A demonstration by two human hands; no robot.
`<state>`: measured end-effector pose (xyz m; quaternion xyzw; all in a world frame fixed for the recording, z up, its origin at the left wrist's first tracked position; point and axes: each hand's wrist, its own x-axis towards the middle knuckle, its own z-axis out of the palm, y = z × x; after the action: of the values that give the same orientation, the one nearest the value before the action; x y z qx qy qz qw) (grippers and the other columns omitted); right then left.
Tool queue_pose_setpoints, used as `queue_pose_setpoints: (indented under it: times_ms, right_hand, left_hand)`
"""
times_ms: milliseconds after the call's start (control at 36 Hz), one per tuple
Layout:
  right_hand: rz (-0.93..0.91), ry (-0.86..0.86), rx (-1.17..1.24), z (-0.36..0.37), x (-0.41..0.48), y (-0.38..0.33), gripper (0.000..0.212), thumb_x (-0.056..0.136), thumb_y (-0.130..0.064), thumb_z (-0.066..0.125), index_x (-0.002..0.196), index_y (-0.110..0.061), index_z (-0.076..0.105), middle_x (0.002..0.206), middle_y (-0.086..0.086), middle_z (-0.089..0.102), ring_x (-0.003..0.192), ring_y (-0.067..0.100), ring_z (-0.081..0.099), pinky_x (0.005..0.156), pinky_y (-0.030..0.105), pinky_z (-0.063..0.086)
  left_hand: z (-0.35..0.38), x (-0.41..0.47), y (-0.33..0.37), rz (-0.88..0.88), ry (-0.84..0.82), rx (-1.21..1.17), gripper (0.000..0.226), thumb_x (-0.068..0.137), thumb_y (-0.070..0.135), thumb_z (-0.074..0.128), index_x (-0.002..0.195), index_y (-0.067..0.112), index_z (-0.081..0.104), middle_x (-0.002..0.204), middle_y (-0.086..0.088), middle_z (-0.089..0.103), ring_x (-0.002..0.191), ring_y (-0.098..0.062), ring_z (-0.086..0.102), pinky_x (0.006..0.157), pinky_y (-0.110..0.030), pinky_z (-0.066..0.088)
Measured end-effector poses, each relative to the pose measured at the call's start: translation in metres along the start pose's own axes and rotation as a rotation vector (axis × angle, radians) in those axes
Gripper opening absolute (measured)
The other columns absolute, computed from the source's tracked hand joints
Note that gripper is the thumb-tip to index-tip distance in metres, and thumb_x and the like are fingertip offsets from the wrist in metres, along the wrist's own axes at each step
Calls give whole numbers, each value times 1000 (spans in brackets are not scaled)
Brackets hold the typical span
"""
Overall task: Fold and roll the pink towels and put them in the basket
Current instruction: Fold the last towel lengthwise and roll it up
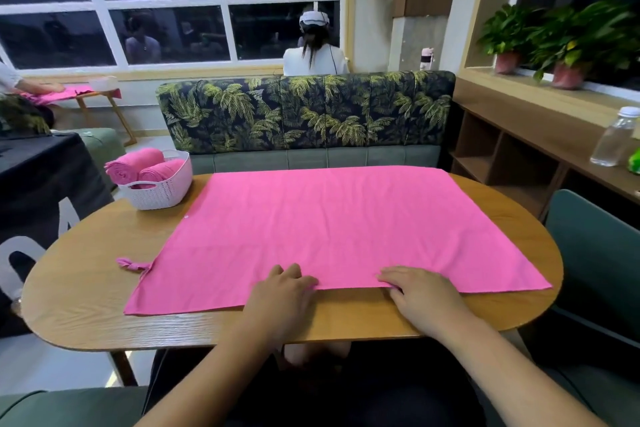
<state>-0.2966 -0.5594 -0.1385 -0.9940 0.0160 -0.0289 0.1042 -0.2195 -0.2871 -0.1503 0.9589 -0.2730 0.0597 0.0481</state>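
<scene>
A large pink towel (329, 229) lies spread flat over the oval wooden table (79, 291). A knotted pink loop (133, 265) sticks out at its near left corner. My left hand (280, 295) rests on the towel's near edge, fingers bent over the hem. My right hand (419, 295) lies at the same edge further right, and its fingertips pinch the hem. A white woven basket (162, 191) stands at the table's far left and holds two rolled pink towels (138, 165).
A leaf-patterned sofa (304, 111) backs the table's far side. A green chair (599, 253) is at the right. On a wooden shelf (540, 135) to the right stands a clear bottle (614, 140). A black-draped table (41, 180) sits at left. A person (315, 48) sits beyond the sofa.
</scene>
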Motion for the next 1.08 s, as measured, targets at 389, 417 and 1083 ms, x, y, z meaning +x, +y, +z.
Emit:
queue_pose_setpoints:
  times_ms: [389, 417, 1083]
  right_hand:
    - [121, -125, -69, -38, 11, 43, 32, 103, -11, 38, 125, -19, 59, 132, 4, 65, 120, 29, 61, 98, 38, 48]
    - [109, -160, -61, -43, 11, 41, 32, 104, -13, 37, 126, -18, 58, 134, 5, 64, 121, 29, 60, 98, 37, 47]
    - [-14, -264, -101, -86, 31, 43, 29, 104, -44, 49, 79, -30, 51, 89, -9, 60, 87, 18, 56, 77, 36, 42]
  left_hand:
    - [-37, -13, -88, -150, -148, 25, 10, 103, 20, 45, 94, 24, 42, 108, -8, 68, 104, -32, 63, 71, -40, 40]
    - [-41, -12, -87, -138, -185, 8, 11, 101, 15, 43, 95, 23, 40, 109, -10, 67, 105, -33, 62, 70, -39, 35]
    - [-74, 7, -107, -198, -175, -167, 34, 97, 55, 61, 103, 23, 67, 102, 3, 74, 94, -18, 67, 79, -30, 48]
